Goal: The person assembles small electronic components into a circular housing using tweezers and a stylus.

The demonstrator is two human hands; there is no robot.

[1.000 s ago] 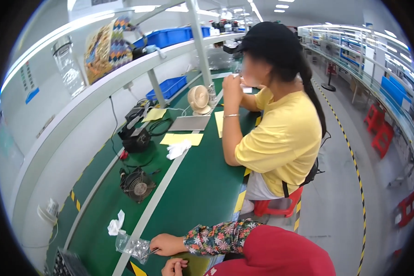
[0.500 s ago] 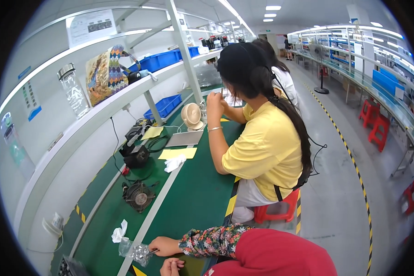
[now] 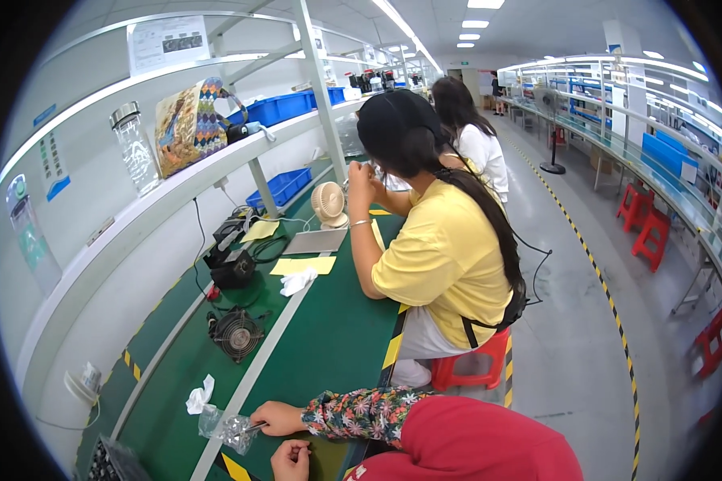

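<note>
My right hand [image 3: 278, 418], in a floral sleeve, reaches across the green bench from the lower right. Its closed fingers hold a thin dark tool [image 3: 257, 426], whose exact kind is too small to tell. The tool's tip meets a crumpled clear plastic bag [image 3: 237, 434], which lies across the pale strip on the bench. What the bag contains cannot be made out. Just below, near the lower edge, my left hand [image 3: 290, 461] has its fingers curled together; anything inside them is hidden. Beside the bag lies a crumpled white tissue [image 3: 200, 394].
A black fan [image 3: 238, 334], black devices with cables [image 3: 231, 268], yellow paper [image 3: 303, 265] and a small beige fan [image 3: 329, 204] stand farther along the bench. A co-worker in yellow [image 3: 449, 276] sits on a red stool [image 3: 477, 365]. A shelf [image 3: 168, 210] runs along the left.
The whole view has shifted slightly, with the bench and my hands sitting a little farther left. My right hand keeps the thin tool at the plastic bag. My left hand's fingers look more curled.
</note>
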